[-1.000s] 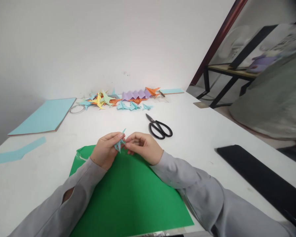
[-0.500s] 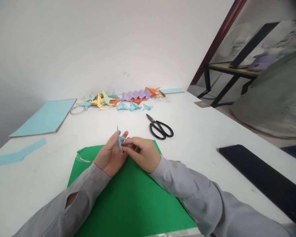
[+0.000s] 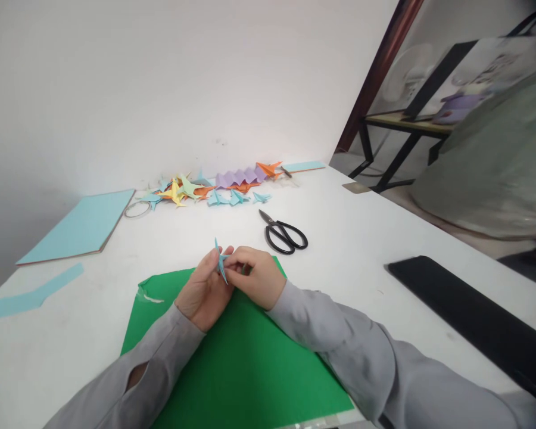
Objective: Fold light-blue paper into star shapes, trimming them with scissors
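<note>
Between my hands is a small light-blue folded paper figure (image 3: 221, 263), with thin points sticking up and down. My left hand (image 3: 204, 291), palm turned up, pinches it between the thumb and fingers. From the right, my right hand (image 3: 259, 276) has its thumb and forefinger closed on the figure's near side; its other fingers are curled and partly hidden. Both hands are above a green board (image 3: 245, 357) lying on the white table (image 3: 339, 244).
Black-handled scissors (image 3: 283, 231) lie beyond my right hand. Along the wall are folded paper figures (image 3: 178, 189) and a pleated purple paper (image 3: 241, 177). Blue sheets (image 3: 83, 223) and a blue strip (image 3: 36, 293) lie left, a wire ring (image 3: 137, 209) behind. A long black object (image 3: 464, 316) lies right.
The whole view has shifted and tilted slightly. My right hand's fingers have come in closer on the paper figure, which is turned a little. My left hand still holds it.
</note>
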`<state>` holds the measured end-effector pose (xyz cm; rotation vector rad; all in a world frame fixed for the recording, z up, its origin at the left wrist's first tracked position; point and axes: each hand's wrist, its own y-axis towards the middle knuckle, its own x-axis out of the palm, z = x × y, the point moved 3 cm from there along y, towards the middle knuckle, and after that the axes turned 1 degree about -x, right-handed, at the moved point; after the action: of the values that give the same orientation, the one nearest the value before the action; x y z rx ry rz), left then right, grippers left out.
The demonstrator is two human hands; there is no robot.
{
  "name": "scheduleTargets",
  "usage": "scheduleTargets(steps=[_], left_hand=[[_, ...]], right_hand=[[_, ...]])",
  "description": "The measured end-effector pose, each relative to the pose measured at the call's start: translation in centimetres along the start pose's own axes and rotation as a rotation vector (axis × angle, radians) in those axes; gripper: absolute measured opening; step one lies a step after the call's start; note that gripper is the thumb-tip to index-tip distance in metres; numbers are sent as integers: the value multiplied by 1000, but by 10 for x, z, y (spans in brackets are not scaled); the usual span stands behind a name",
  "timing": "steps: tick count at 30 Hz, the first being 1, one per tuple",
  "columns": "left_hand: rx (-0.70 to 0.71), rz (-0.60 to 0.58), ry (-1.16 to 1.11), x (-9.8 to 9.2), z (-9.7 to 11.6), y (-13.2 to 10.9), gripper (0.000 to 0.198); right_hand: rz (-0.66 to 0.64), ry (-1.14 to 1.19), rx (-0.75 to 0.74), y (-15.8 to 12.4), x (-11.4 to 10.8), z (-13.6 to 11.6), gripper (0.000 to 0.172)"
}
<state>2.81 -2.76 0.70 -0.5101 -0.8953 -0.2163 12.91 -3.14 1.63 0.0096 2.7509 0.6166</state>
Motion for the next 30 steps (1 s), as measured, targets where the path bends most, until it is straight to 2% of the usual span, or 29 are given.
scheduleTargets(steps=[5,9,12,15,17,23,30], left_hand=[[119,-7,151,-5,9,5,8],[173,-85,278,-6,17,9,6],[273,-19,382,-7,25,9,9],[369,80,481,-8,32,7,13],[422,104,529,-8,36,5,14],[599,18,685,-6,45,2,9],[505,58,542,-7,44,4,13]], right_hand=[[13,282,224,7,-8,8,6],[42,502,399,12,-11,21,15],[75,677,474,13,-11,27,22],[84,794,523,12,-10,28,24],[81,846,553,11,-9,27,24],[31,833,531,11,-9,25,23],[38,614,384,12,-13,18,19]])
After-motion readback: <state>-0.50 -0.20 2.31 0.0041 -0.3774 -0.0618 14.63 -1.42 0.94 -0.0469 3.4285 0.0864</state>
